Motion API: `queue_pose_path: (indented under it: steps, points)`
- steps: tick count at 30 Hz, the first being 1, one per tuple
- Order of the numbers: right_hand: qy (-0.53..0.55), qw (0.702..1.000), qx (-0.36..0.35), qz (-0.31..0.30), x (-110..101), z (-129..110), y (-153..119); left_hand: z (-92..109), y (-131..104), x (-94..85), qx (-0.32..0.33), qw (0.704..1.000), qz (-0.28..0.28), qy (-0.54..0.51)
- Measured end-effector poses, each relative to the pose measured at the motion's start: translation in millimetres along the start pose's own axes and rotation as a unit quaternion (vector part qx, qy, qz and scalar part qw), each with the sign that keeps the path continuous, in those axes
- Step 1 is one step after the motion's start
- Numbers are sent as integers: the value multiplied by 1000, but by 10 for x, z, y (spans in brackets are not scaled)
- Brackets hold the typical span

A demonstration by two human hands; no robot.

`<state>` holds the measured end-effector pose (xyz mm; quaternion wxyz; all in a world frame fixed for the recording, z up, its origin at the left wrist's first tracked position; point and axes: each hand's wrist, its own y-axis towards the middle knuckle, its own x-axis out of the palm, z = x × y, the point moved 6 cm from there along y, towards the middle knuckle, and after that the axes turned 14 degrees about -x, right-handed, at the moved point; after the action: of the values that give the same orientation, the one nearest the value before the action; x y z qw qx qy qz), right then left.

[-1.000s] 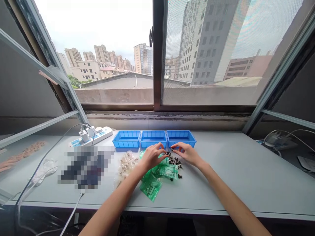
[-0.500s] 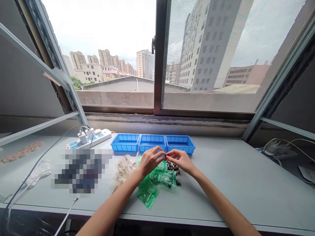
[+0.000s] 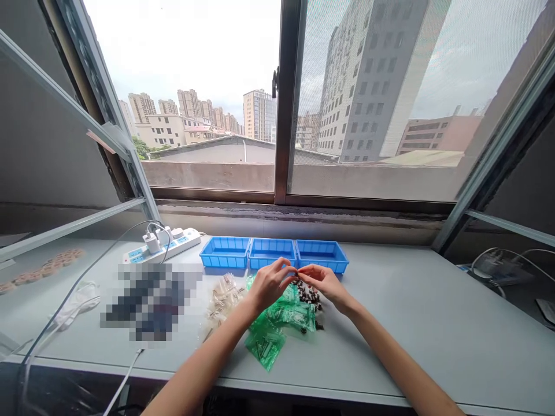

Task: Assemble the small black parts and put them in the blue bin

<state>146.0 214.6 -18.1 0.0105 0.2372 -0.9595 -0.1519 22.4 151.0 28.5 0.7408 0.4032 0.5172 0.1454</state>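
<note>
Small dark part [image 3: 296,274] right at the centre of it, held up just over the counter [image 3: 411,335] where two sets of fingertips meet! By the left hand [image 3: 269,286] it is pinched from the left, and by the right hand [image 3: 327,285] from the right: fingers brought together on both sides, and a grip presumably chosen because so tiny a piece can be steadied only by the tips. Its exact shape is hidden by them. Just below, a loose heap of dark pieces [image 3: 310,294] is spread beside the right hand, probably placed there so that any one can be reached with hardly any travel. Green packets [image 3: 265,346] are laid just left of that heap, partly under the left hand, and clear packets [image 3: 223,297] are bunched farther left: grouped by kind, it would seem. On the far side, three blue trays [image 3: 272,247] are lined up end to end, open side up, their row set beyond the hands, likely so that all can be reached without a stretch. Off to the far left, a white power strip [image 3: 184,242] is set down, well apart from the heap.
</note>
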Motion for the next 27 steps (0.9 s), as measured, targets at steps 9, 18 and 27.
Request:
queue_pose_path:
  steps: [9,18,27]
  points:
    - [-11,999,-22,21,-4,-11,8,11,-15,61,-25,998,-47,20]
    - [-9,999,-23,48,14,-7,6,-24,-13,128,-55,990,-128,22]
    - [-52,975,-75,205,-451,-66,30,-133,-29,253,-70,970,-215,86]
